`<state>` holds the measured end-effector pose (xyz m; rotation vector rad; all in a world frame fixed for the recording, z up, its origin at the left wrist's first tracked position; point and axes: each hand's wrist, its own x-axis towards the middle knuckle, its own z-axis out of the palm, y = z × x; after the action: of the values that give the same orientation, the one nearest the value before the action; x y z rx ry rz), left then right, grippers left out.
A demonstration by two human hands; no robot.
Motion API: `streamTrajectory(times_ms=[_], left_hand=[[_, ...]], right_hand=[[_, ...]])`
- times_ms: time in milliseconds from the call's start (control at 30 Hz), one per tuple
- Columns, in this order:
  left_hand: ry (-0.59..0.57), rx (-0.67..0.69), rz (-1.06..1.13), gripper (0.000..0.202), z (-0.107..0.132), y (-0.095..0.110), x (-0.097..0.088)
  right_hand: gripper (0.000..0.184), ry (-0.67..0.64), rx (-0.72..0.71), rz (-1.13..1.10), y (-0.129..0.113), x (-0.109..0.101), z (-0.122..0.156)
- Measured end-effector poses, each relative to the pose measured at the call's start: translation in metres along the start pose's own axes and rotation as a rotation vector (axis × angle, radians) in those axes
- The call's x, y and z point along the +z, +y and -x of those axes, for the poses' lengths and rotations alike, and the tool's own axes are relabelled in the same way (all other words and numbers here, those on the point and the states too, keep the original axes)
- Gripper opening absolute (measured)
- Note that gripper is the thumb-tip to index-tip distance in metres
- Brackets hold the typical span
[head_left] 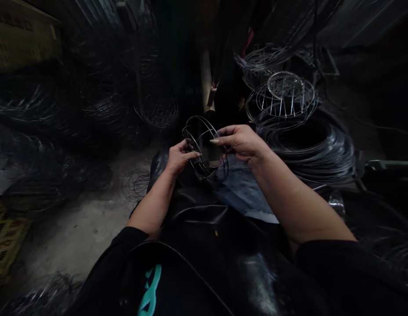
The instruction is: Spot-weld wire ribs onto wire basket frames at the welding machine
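Observation:
In the middle of the view, a round wire frame (200, 164) of thin metal rings and cross wires is held tilted above my lap. My left hand (181, 157) pinches its left side between thumb and fingers. On the upper right side, my right hand (239, 141) is closed on the frame's wire, thumb against fingers. Just beyond the frame, a copper-coloured rod tip (212, 90) stands beside a pale metal bar (206, 72). Darkness hides how the frame's far side sits relative to them.
Right of my hands, wire baskets (283, 98) rest above a big coil of wire (325, 151). Dark stacks of wire rings (102, 105) fill the left. A loose wire frame (136, 184) lies on the concrete floor (82, 224). Yellow crates (8, 241) stand at the left edge.

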<state>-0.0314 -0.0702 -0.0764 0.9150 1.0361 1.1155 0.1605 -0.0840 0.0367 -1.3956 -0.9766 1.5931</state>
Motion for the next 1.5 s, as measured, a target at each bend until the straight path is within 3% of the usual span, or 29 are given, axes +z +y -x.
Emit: streamTrajectory(times_ms=[300, 500, 800, 1033, 1333, 1500], left_hand=[[-0.007, 0.036, -0.05, 0.066, -0.004, 0.009, -0.004], [-0.021, 0.065, 0.009, 0.062, -0.005, 0.003, -0.006], [0.15, 0.205, 0.068, 0.079, -0.019, 0.002, -0.003], [0.17, 0.307, 0.051, 0.083, -0.045, 0.002, 0.014], [0.2, 0.373, 0.033, 0.08, -0.069, -0.002, 0.026], [0.209, 0.279, 0.163, 0.08, -0.077, 0.003, 0.034]], right_hand=[[0.031, -0.135, 0.09, -0.172, 0.005, -0.001, 0.0], [0.04, -0.056, -0.074, -0.045, 0.005, -0.001, 0.003], [0.034, -0.015, -0.408, 0.217, 0.02, -0.011, -0.003], [0.029, -0.02, -0.498, 0.312, 0.017, -0.03, -0.022], [0.036, -0.025, -0.446, 0.29, 0.002, -0.048, -0.045], [0.039, -0.069, -0.376, 0.268, -0.023, -0.042, -0.049]])
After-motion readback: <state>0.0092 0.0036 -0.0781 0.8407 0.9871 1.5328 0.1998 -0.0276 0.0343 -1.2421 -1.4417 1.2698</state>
